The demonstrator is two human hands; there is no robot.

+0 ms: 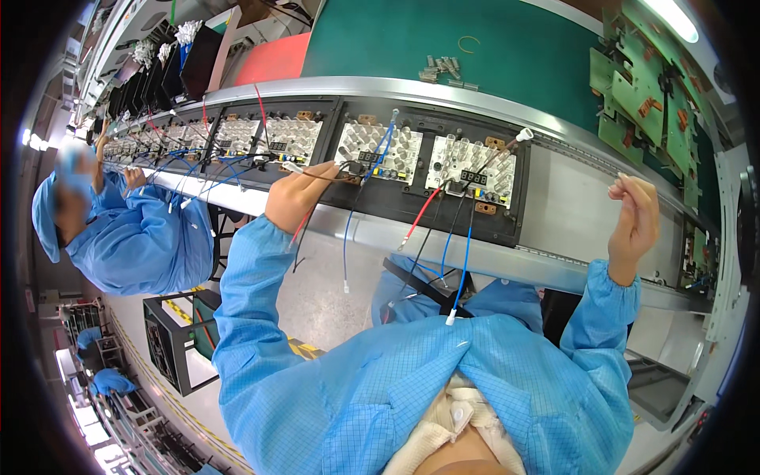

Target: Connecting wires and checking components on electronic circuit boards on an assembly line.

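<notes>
My left hand reaches to the left edge of a circuit board, its fingers closed in a pinch on thin wires. Red and black ends hang below that hand, and a white plug lies by its knuckles. To the right in the same black tray sits a second circuit board, with red, black and blue leads trailing over the near rail. My right hand is raised beyond the tray's right end, apart from the boards. Its fingers are curled together, with nothing visible in them.
More trays of boards continue along the line to the left, where a person in blue works. Small metal parts lie on the green mat beyond the far rail. Green circuit boards stand at the upper right.
</notes>
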